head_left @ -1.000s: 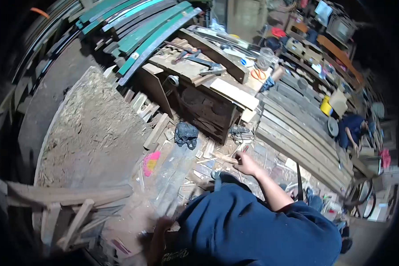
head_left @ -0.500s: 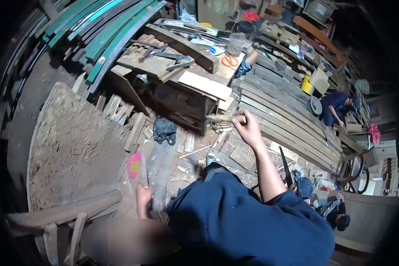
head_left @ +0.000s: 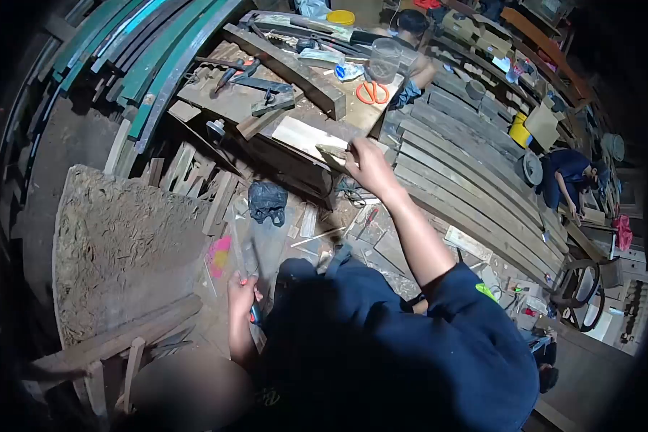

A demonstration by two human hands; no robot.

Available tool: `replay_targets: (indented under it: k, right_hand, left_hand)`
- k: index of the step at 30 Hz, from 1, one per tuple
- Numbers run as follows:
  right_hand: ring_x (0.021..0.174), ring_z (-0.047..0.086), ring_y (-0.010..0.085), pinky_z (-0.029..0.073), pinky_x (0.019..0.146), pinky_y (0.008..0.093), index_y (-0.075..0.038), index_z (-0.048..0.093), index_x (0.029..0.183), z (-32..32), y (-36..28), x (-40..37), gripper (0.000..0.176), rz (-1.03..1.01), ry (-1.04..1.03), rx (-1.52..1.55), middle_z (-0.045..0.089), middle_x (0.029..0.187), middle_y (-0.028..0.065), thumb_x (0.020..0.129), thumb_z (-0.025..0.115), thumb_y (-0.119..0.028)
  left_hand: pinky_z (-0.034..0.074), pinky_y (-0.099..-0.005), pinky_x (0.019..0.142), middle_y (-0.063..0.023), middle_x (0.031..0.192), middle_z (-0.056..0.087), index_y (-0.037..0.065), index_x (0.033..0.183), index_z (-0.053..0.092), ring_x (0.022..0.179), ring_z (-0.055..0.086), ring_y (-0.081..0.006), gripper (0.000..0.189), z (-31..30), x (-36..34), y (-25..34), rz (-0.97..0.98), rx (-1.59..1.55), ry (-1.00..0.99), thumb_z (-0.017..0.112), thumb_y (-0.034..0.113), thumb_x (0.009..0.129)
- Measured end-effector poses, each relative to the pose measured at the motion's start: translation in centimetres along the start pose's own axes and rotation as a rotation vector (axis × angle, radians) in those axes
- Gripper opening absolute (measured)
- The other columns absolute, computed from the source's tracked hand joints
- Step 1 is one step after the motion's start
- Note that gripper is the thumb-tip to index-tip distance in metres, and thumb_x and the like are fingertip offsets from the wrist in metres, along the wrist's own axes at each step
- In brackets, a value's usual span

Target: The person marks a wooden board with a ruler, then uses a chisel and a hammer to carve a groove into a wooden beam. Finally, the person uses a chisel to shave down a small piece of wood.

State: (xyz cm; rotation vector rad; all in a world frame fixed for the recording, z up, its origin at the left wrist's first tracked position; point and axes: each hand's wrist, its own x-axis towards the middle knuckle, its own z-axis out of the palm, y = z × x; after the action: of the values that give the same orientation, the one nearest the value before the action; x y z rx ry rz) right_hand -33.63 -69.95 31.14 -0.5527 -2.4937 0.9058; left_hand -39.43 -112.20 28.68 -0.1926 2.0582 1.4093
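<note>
Small wood piece held at the pale board, right hand nearest

The small wood piece (head_left: 330,153) is at the near edge of the pale board (head_left: 295,134), pinched between the thumb and fingers of the right hand (head_left: 367,164). It sticks out to the left of the fingertips, its long axis running roughly in line with the board's length. It overlaps the board in this view; whether the two touch, I cannot tell.

The right hand is clearly the nearer one to the board, reaching in from its right end. The left hand (head_left: 242,291) is well apart, lower and to the left, closed around a tool with a blue-and-red handle (head_left: 255,312). Its long part appears to point up and away from the body, though blur hides its exact shape.

The pale board lies along the near side of the workbench (head_left: 351,121). Behind it are a thick dark beam (head_left: 288,70) and orange-handled scissors (head_left: 372,93). Below the bench, a black plastic bag (head_left: 268,204) lies on the floor between the two hands. Farther right, long planks (head_left: 468,205) lead toward a crouching person (head_left: 563,180).
</note>
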Motion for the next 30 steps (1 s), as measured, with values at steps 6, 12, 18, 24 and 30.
replay_targets:
  k: [6,12,18,24,30]
  right_hand:
    - [0.095,0.064,0.0410,0.051,0.084,0.0470,0.004,0.060,0.111,-1.9,-0.9,-1.5,0.034,0.146,-0.101,-0.033,0.064,0.096,0.0247,0.081,0.067,-0.008]
    - [0.085,0.067,0.0293,0.054,0.068,0.0377,0.002,0.063,0.099,-2.0,-3.1,1.9,0.021,0.100,0.069,0.005,0.065,0.094,0.0169,0.086,0.073,-0.012]
    - [0.088,0.063,0.0175,0.050,0.082,0.0334,0.000,0.062,0.090,2.4,-3.6,6.1,0.014,-0.012,0.153,0.266,0.067,0.090,0.0067,0.093,0.068,-0.012]
    - [0.067,0.044,0.0079,0.038,0.060,0.0275,-0.004,0.055,0.078,4.7,-4.7,3.6,0.026,0.269,0.162,0.431,0.051,0.069,-0.0030,0.094,0.069,-0.018]
    - [0.089,0.058,0.0206,0.046,0.088,0.0368,0.000,0.052,0.076,5.1,-5.8,-0.4,0.024,0.268,0.374,0.666,0.065,0.090,0.0114,0.096,0.060,-0.011]
  left_hand:
    - [0.040,-0.0312,0.042,-0.0032,0.058,0.052,0.006,0.094,0.054,0.045,0.050,-0.0143,0.014,2.1,3.5,1.1,-0.037,0.090,-0.184,0.065,0.013,0.094]
    - [0.045,-0.0334,0.050,-0.0057,0.064,0.056,0.005,0.092,0.056,0.055,0.057,-0.0168,0.017,3.5,10.8,4.6,0.057,0.184,-0.396,0.064,0.019,0.092]
    - [0.042,-0.0270,0.045,0.0008,0.061,0.049,0.005,0.101,0.057,0.046,0.049,-0.0102,0.023,4.8,14.3,12.4,0.006,0.010,-0.569,0.056,0.028,0.102]
    - [0.038,-0.0250,0.044,0.0033,0.060,0.044,0.005,0.106,0.060,0.045,0.043,-0.0075,0.028,5.5,16.8,13.5,0.024,0.106,-0.697,0.049,0.031,0.108]
    - [0.036,-0.0233,0.046,0.0022,0.066,0.047,0.002,0.108,0.060,0.048,0.042,-0.0064,0.034,5.3,18.5,14.4,0.027,-0.036,-0.837,0.040,0.029,0.111]
